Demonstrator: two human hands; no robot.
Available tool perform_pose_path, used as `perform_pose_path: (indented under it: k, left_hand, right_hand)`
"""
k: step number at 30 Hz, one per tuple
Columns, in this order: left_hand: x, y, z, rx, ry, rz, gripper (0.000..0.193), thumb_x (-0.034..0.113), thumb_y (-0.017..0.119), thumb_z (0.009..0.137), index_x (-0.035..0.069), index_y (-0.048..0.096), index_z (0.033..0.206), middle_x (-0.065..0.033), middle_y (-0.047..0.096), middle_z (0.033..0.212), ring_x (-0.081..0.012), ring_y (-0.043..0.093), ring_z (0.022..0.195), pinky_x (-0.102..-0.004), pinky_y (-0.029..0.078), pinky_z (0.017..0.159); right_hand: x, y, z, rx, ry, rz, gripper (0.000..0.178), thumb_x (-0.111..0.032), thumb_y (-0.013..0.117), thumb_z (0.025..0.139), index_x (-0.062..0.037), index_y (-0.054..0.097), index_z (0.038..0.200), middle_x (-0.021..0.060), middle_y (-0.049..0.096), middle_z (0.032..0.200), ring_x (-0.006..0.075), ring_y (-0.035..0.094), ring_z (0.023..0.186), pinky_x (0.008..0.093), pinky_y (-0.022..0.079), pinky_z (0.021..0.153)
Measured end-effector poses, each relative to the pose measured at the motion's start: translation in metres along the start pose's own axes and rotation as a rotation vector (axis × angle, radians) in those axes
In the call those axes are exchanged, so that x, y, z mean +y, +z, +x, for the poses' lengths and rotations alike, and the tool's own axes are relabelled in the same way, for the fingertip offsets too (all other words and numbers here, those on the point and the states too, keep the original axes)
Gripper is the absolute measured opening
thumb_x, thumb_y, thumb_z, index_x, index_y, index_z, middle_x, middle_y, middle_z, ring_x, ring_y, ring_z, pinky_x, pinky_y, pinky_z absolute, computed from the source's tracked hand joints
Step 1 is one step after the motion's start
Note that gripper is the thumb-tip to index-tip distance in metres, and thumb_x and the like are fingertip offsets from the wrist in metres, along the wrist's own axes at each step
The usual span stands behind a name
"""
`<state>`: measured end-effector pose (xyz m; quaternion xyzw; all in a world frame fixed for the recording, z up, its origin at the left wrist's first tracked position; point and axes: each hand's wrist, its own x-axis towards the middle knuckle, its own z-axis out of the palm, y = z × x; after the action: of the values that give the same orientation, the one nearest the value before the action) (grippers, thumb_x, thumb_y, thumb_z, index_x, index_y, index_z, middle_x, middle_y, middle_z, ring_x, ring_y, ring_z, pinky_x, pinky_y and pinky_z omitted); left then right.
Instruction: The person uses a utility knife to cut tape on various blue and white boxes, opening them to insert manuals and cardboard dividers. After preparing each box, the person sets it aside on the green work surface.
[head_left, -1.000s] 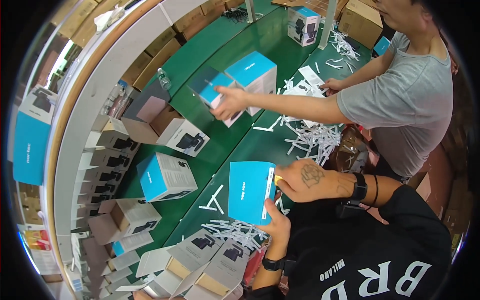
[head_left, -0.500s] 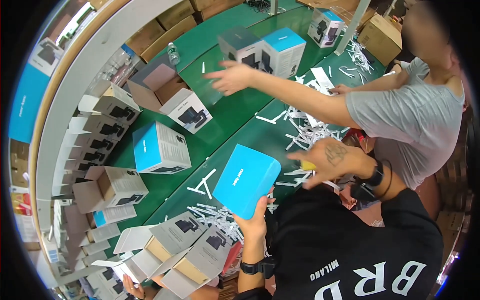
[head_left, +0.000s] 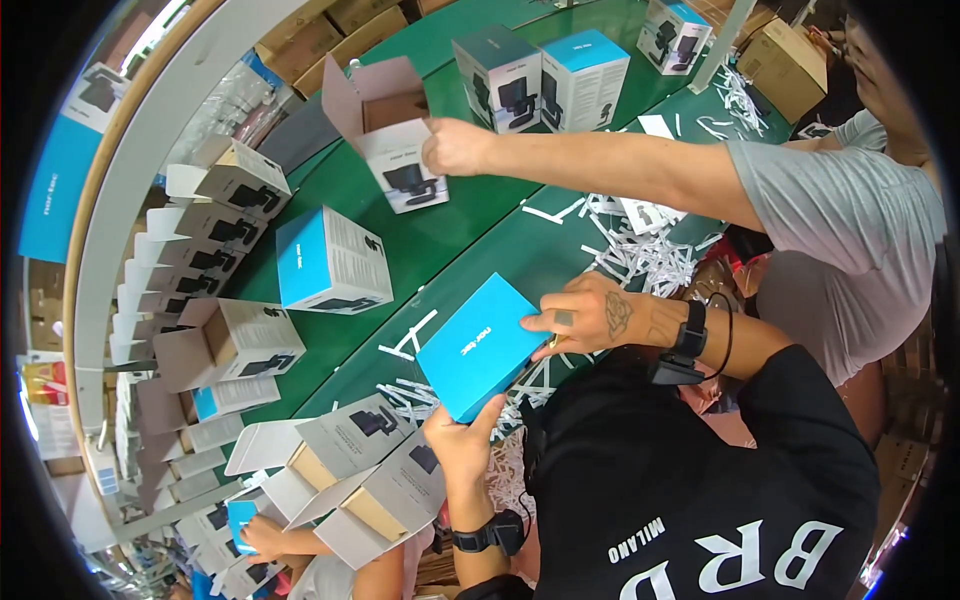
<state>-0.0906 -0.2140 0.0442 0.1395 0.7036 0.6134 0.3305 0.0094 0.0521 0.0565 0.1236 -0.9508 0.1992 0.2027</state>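
Observation:
A blue-topped carton [head_left: 480, 345], its lid closed, is held up over the near edge of the green bench. My left hand [head_left: 462, 435] grips its lower corner, thumb along the side. At the opposite edge my right hand [head_left: 590, 315], tattooed on the back, has its fingers closed on the carton; a small yellow thing shows by those fingers, mostly hidden. White paper strips [head_left: 405, 400] lie under and beside the carton. Two open printed cartons [head_left: 400, 490] stand close to my left wrist.
Across the green conveyor [head_left: 430, 260], a co-worker's hand [head_left: 460, 148] grips an open carton [head_left: 405, 165]. A closed blue-topped carton [head_left: 332, 262] stands nearer. Another person's hand [head_left: 268, 540] is at lower left. More paper strips [head_left: 650, 245] heap at right.
My right hand, earlier spread and apart from the carton, is now closed on its edge. The carton has turned slightly. The co-worker's hand has taken hold of the open carton, which has shifted away.

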Motion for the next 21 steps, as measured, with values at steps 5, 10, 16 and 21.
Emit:
perform_pose_path:
  k: [5,10,16,21]
  left_hand:
    - [-0.011,-0.010,0.006,0.337,0.462,0.544,0.062,0.001,0.084,0.078,-0.004,0.058,0.134,-0.0272,0.048,0.145,-0.0374,0.058,0.124,-0.0415,0.051,0.096]
    - [-0.051,-0.024,0.020,0.125,0.647,0.433,0.076,0.003,0.087,0.073,0.007,0.057,0.143,-0.0257,0.010,0.169,-0.0402,0.020,0.155,-0.0479,0.035,0.115]
    - [-0.014,-0.041,0.010,-0.181,0.692,0.761,0.079,0.018,0.083,0.079,0.012,0.049,0.151,-0.0264,0.011,0.169,-0.0466,0.012,0.155,-0.0596,0.021,0.120]
    - [0.025,0.018,0.012,-0.234,0.593,1.440,0.082,0.033,0.076,0.084,0.012,0.042,0.155,-0.0271,0.019,0.166,-0.0527,0.017,0.152,-0.0653,0.015,0.120]
  right_hand:
    - [-0.007,0.016,-0.013,0.072,-0.037,-0.006,0.052,-0.042,0.085,0.078,-0.0101,0.068,0.115,0.0025,0.059,0.085,0.0213,0.064,0.059,0.0327,0.052,0.051]
    - [-0.024,0.027,-0.017,0.100,0.048,0.003,0.057,-0.033,0.085,0.078,-0.0109,0.065,0.127,0.0020,0.056,0.081,0.0216,0.063,0.057,0.0339,0.052,0.050]
    - [-0.034,0.044,-0.045,0.108,0.082,-0.020,0.068,-0.028,0.084,0.076,-0.0133,0.060,0.139,0.0004,0.053,0.078,0.0192,0.061,0.057,0.0340,0.051,0.050]
    - [-0.022,0.062,-0.052,0.175,-0.019,-0.095,0.061,-0.023,0.085,0.076,-0.0152,0.065,0.133,-0.0017,0.050,0.072,0.0157,0.055,0.053,0.0310,0.043,0.047]
